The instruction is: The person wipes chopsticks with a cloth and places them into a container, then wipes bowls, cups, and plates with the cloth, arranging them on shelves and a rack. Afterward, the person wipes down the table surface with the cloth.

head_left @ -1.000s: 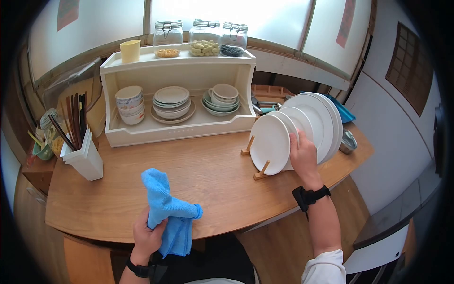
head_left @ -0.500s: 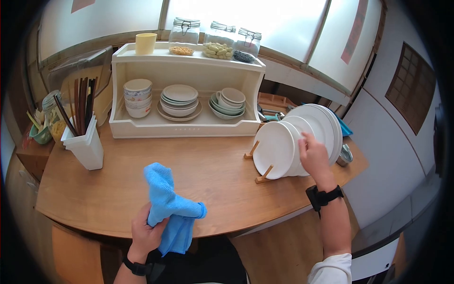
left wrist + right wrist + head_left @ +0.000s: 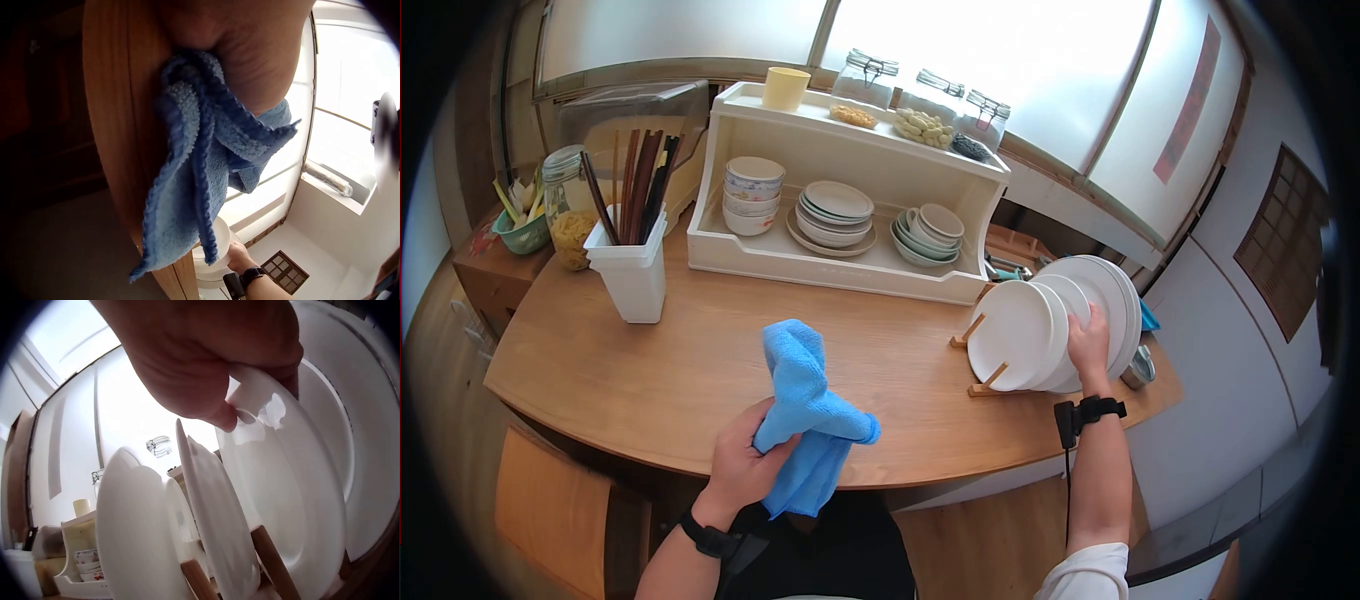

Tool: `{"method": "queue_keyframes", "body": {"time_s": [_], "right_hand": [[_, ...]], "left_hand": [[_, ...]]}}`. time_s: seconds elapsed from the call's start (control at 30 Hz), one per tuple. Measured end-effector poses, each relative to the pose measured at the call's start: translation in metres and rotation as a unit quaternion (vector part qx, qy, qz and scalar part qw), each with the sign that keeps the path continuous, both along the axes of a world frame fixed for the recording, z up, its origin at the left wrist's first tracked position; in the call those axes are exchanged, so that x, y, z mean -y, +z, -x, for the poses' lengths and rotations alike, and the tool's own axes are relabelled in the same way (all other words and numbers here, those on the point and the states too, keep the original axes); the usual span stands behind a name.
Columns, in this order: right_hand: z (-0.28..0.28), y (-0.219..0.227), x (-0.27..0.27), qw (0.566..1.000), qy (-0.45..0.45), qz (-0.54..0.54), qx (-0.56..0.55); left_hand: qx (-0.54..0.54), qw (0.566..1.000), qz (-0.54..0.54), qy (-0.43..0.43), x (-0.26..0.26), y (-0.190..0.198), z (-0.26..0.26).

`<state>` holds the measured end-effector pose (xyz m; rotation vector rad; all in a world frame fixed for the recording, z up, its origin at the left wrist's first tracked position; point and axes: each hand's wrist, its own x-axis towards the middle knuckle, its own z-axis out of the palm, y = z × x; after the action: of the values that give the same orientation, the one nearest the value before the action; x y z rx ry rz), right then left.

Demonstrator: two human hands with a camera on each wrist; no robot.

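My left hand [image 3: 745, 460] grips a bunched blue cloth [image 3: 800, 400] in front of me at the table's near edge. The cloth's stitched edges [image 3: 203, 156] hang down in the left wrist view. At the right, my right hand [image 3: 1090, 345] reaches among white plates standing on edge in a wooden rack [image 3: 985, 387]. Its thumb and fingers pinch the upper rim of one white plate [image 3: 281, 481], seen in the right wrist view between the rack's pegs [image 3: 275, 562]. Smaller plates [image 3: 1010, 335] stand in front of it; larger ones [image 3: 1128, 310] stand behind.
A cream shelf [image 3: 840, 275] with stacked bowls [image 3: 752, 195] and dishes stands at the back, glass jars [image 3: 927, 105] and a yellow cup [image 3: 786, 88] on top. White holders [image 3: 632, 285] with chopsticks stand at the left. A metal container [image 3: 1140, 368] sits beyond the plates.
My right hand lifted off the plates, then came back down onto a plate rim. The left hand keeps its hold on the cloth. The head view has turned and tilted.
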<state>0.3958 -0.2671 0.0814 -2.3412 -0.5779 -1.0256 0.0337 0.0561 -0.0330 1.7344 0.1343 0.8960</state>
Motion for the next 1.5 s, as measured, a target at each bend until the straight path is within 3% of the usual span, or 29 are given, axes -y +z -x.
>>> {"method": "queue_keyframes", "body": {"time_s": [0.13, 0.23, 0.3, 0.47, 0.57, 0.63, 0.77, 0.8, 0.87, 0.93, 1.0, 1.07, 1.1, 1.13, 1.2, 1.27, 1.4, 1.47, 1.5], "right_hand": [[0.004, 0.012, 0.000, 0.999, -0.041, -0.011, -0.014], [0.025, 0.048, 0.006, 0.997, 0.021, -0.073, 0.026], [0.049, 0.073, 0.007, 0.986, 0.080, -0.083, 0.117], [0.131, 0.101, 0.009, 0.971, 0.109, -0.174, 0.119], [0.189, 0.092, 0.006, 0.961, 0.148, -0.201, 0.122], [0.221, 0.071, 0.002, 0.957, 0.178, -0.226, 0.047], [0.272, 0.007, -0.012, 0.966, 0.234, -0.094, -0.061], [0.286, 0.006, -0.029, 0.953, 0.295, -0.060, -0.025], [0.301, -0.016, -0.040, 0.918, 0.373, -0.087, -0.103], [0.309, -0.025, -0.041, 0.877, 0.410, -0.130, -0.212], [0.311, -0.024, -0.046, 0.846, 0.452, -0.135, -0.248], [0.309, -0.029, -0.047, 0.812, 0.494, -0.135, -0.279], [0.303, -0.036, -0.045, 0.755, 0.531, -0.161, -0.351], [0.298, -0.043, -0.045, 0.688, 0.565, -0.183, -0.418], [0.302, -0.057, -0.051, 0.669, 0.570, -0.210, -0.428], [0.313, -0.057, -0.055, 0.715, 0.495, -0.234, -0.435], [0.324, -0.060, -0.054, 0.728, 0.458, -0.333, -0.386], [0.323, -0.067, -0.043, 0.722, 0.474, -0.322, -0.389], [0.326, -0.067, -0.043, 0.733, 0.407, -0.390, -0.380]], "left_hand": [[0.011, 1.000, 0.000, 0.000, 0.000, 0.002, 0.000], [0.009, 1.000, 0.001, -0.006, 0.000, 0.003, 0.001], [0.007, 1.000, 0.011, -0.011, 0.001, 0.002, 0.001], [0.027, 0.999, 0.011, -0.021, -0.001, -0.002, 0.000], [0.034, 0.998, 0.017, -0.051, -0.001, 0.000, 0.003], [0.046, 0.998, 0.001, -0.053, -0.003, -0.004, 0.004], [0.066, 0.989, -0.084, -0.106, 0.010, -0.001, 0.019], [0.089, 0.975, -0.123, -0.164, 0.012, -0.002, 0.025], [0.085, 0.978, 0.045, -0.184, 0.041, 0.006, 0.042], [0.044, 0.976, 0.078, -0.201, 0.036, 0.000, 0.056], [-0.002, 0.969, 0.111, -0.219, 0.027, 0.002, 0.070], [-0.054, 0.927, 0.226, -0.294, 0.019, 0.008, 0.083], [-0.087, 0.902, 0.251, -0.341, 0.017, 0.017, 0.089], [-0.092, 0.906, 0.243, -0.334, 0.016, 0.019, 0.093], [-0.114, 0.854, 0.303, -0.407, 0.019, 0.015, 0.103], [-0.078, 0.869, 0.300, -0.384, 0.027, 0.015, 0.108], [-0.081, 0.924, 0.240, -0.286, 0.048, 0.028, 0.114], [-0.070, 0.942, 0.223, -0.241, 0.052, 0.031, 0.117], [-0.067, 0.943, 0.227, -0.235, 0.052, 0.031, 0.119]]}}
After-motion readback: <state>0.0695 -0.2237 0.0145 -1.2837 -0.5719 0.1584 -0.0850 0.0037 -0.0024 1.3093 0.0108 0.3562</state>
